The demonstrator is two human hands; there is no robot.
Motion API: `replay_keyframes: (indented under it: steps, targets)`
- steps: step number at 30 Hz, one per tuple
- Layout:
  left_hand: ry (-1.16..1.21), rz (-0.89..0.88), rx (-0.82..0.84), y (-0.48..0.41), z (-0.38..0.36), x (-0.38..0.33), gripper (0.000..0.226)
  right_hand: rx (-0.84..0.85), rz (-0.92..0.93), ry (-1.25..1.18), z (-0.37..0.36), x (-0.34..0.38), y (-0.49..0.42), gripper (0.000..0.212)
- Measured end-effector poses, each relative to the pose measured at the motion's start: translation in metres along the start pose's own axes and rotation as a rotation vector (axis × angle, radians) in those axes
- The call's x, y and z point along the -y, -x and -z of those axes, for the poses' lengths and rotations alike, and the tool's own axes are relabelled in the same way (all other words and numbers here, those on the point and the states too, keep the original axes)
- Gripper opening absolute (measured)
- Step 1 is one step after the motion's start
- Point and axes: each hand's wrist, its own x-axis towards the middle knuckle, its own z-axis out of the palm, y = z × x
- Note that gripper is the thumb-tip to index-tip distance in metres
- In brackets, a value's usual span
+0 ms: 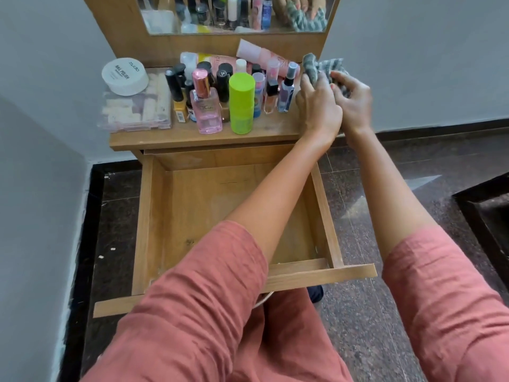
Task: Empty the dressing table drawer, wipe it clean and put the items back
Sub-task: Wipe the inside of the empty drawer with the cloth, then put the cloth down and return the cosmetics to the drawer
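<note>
The wooden drawer (143, 216) stands pulled out below the dressing table top (170, 140), and nothing lies inside it. Both my hands are up at the right end of the top, bunching a grey striped cloth (321, 66). My left hand (319, 106) grips the cloth from the left and my right hand (352, 102) grips it from the right. Cosmetics crowd the top to the left of the hands: a lime green bottle (241, 103), a pink perfume bottle (205, 107), several small bottles and tubes.
A round white nail polish tub (124, 75) sits on a clear plastic box (135, 108) at the top's left end. The mirror (234, 12) behind reflects the bottles and cloth. A grey wall is on the left, dark granite floor on the right.
</note>
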Motion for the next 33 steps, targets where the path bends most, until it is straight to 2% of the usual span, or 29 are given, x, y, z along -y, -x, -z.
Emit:
replay_keyframes:
  steps: [11,17,22,26,33]
  targets:
    - [-0.192,0.020,-0.089,-0.004,-0.014,0.006,0.049,0.011,0.036,0.110,-0.009,-0.009,-0.006,0.034]
    - [-0.166,0.017,-0.055,0.009,-0.012,0.001,0.047,0.055,-0.030,0.133,-0.006,-0.014,-0.007,0.031]
    - [-0.161,-0.050,-0.088,0.025,-0.011,0.011,0.044,0.077,-0.008,0.221,-0.003,-0.013,0.006,0.035]
    - [-0.133,-0.110,-0.085,0.038,-0.005,0.020,0.049,0.026,0.027,0.261,0.000,-0.007,0.023,0.034]
    - [-0.026,-0.149,-0.118,0.066,0.017,0.034,0.045,-0.030,0.093,0.283,0.000,0.005,0.058,0.032]
